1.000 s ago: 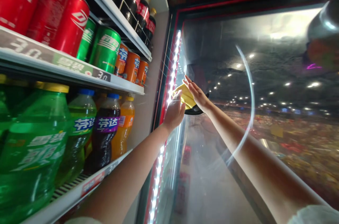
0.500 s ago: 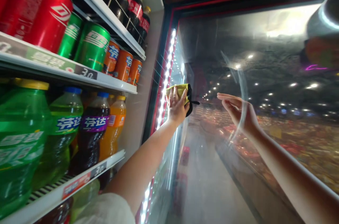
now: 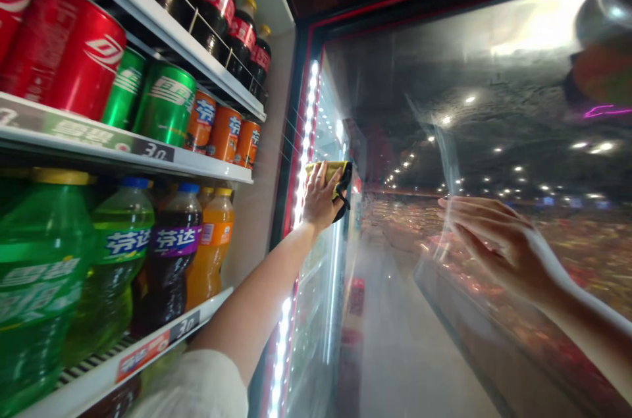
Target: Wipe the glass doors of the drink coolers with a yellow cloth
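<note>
My left hand (image 3: 320, 199) reaches up to the lit edge of the glass door and presses a yellow cloth (image 3: 323, 169) with black trim there. Its fingers are spread over the cloth, and a black loop hangs beside them. To the right is my right hand (image 3: 498, 240), its fingers stretched out and nothing visible in it. A pale streak on the glass door (image 3: 395, 313) crosses its fingertips, so the hand seems to be seen through the pane. Whether it touches the glass I cannot tell.
On the left, cooler shelves (image 3: 222, 166) hold red cans (image 3: 64, 49), green cans (image 3: 165, 102), orange cans (image 3: 227, 131) and several soda bottles (image 3: 172, 240). A bright light strip (image 3: 309, 115) runs along the black and red door frame. Blurred shop lights show beyond the glass.
My right hand has moved right and a little down, its fingers now more spread. My left hand and the cloth have shifted slightly left in view as the camera moved.
</note>
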Motion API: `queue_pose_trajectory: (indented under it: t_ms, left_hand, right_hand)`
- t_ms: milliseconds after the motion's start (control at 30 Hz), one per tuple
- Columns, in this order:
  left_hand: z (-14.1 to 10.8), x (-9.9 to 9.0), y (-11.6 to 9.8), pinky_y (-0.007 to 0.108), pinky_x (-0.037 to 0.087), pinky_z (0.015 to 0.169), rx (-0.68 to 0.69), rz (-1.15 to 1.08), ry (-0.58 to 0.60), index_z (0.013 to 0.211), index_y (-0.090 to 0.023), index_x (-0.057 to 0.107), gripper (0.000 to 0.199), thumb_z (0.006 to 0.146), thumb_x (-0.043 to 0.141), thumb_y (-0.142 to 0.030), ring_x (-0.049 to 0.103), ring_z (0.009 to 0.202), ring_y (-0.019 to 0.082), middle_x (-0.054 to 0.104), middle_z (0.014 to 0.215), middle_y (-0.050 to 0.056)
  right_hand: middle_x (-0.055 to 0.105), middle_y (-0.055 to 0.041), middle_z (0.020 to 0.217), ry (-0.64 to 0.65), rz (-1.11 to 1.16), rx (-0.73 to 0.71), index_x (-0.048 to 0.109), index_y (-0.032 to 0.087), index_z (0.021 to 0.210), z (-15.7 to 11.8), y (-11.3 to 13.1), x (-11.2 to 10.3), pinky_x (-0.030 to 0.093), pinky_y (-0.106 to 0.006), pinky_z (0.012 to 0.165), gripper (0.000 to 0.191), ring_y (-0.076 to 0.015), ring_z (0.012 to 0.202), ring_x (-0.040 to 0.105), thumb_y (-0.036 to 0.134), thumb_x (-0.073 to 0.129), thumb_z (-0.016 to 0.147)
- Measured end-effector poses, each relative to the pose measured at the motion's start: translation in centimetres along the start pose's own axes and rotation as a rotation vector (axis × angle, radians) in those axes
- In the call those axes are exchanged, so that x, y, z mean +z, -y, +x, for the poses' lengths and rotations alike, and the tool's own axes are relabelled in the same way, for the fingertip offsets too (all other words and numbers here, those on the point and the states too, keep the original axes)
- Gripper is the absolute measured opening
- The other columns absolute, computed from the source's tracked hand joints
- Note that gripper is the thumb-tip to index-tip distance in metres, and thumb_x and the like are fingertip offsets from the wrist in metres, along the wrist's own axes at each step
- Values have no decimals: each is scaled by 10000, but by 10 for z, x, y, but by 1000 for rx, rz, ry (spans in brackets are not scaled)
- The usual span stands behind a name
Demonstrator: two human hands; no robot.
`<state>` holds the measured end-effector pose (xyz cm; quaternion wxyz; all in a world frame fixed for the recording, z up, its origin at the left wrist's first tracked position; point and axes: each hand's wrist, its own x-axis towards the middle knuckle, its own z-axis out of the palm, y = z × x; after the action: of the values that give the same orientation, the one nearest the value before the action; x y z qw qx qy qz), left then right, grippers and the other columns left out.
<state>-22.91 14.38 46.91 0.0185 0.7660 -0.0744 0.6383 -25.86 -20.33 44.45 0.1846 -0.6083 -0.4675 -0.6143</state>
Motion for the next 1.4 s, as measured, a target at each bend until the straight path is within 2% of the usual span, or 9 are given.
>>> queue_pose_trajectory:
  t_ms: [267, 400, 533, 667, 800, 1000, 1133, 1300, 1400]
  left_hand:
    - [-65, 12, -16, 633, 237, 1258, 123, -13, -20, 1544, -284, 446, 612, 956, 563, -405, 201, 1581, 361, 276, 1702, 96]
    - [-14, 9, -7, 628, 238, 1260, -57, -5, -124, 1491, -269, 515, 557, 949, 552, -389, 281, 1551, 368, 380, 1653, 94]
    - [18, 21, -45, 668, 219, 1255, -231, 11, -277, 1531, -287, 462, 608, 949, 564, -424, 219, 1569, 375, 385, 1649, 91]
    - [-18, 23, -82, 623, 179, 1288, 91, 0, -103, 1562, -317, 421, 661, 936, 594, -439, 172, 1590, 352, 335, 1680, 62]
    - [-39, 6, -63, 588, 197, 1290, 370, -61, 87, 1516, -313, 499, 584, 949, 579, -428, 251, 1571, 340, 345, 1678, 63]
    - [18, 9, -86, 587, 179, 1297, -184, -42, -118, 1600, -329, 355, 649, 975, 529, -306, 206, 1588, 308, 342, 1682, 26]
    - [19, 15, -124, 581, 142, 1308, -55, -23, -65, 1614, -340, 322, 707, 956, 579, -356, 172, 1595, 320, 310, 1695, 11]
    - [-28, 8, -84, 573, 170, 1299, 401, -53, 83, 1555, -311, 453, 635, 943, 594, -403, 189, 1589, 334, 337, 1684, 43]
    - [-27, 4, -57, 604, 185, 1287, 255, -76, 23, 1553, -312, 453, 614, 957, 571, -401, 245, 1574, 337, 362, 1672, 51]
  right_hand:
    - [781, 10, 1179, 55, -126, -151, 580, 475, 1420, -39, -3, -20, 607, -528, 837, 459, -308, 1063, 745, 343, 537, 983]
    - [787, 1, 1162, 57, -152, -141, 622, 452, 1379, -43, -11, -26, 620, -526, 808, 412, -308, 1041, 754, 350, 520, 994]
    - [779, -10, 1188, 37, -128, -46, 637, 417, 1369, -36, -14, -19, 645, -491, 809, 397, -289, 1071, 750, 326, 530, 998]
    - [691, -65, 1372, 38, -186, 6, 647, 318, 1381, -24, -16, -2, 603, -539, 985, 401, -308, 1272, 656, 296, 485, 1015]
    - [652, -116, 1423, 82, -304, 19, 675, 234, 1351, -17, -19, 6, 539, -574, 1073, 407, -318, 1316, 615, 249, 442, 1018]
    - [638, -162, 1424, 116, -495, 114, 641, 165, 1392, -12, -29, 8, 520, -547, 1089, 449, -328, 1301, 601, 161, 467, 979]
    - [622, -161, 1448, 107, -506, 132, 582, 159, 1456, -17, -41, 13, 519, -531, 1095, 514, -321, 1321, 590, 115, 465, 958]
    - [577, -116, 1512, 91, -441, 117, 479, 222, 1544, -26, -48, 13, 454, -535, 1166, 616, -299, 1391, 546, 84, 478, 944]
    - [585, -103, 1505, 75, -406, 154, 495, 242, 1534, -27, -48, 13, 459, -539, 1161, 621, -296, 1399, 540, 71, 471, 938]
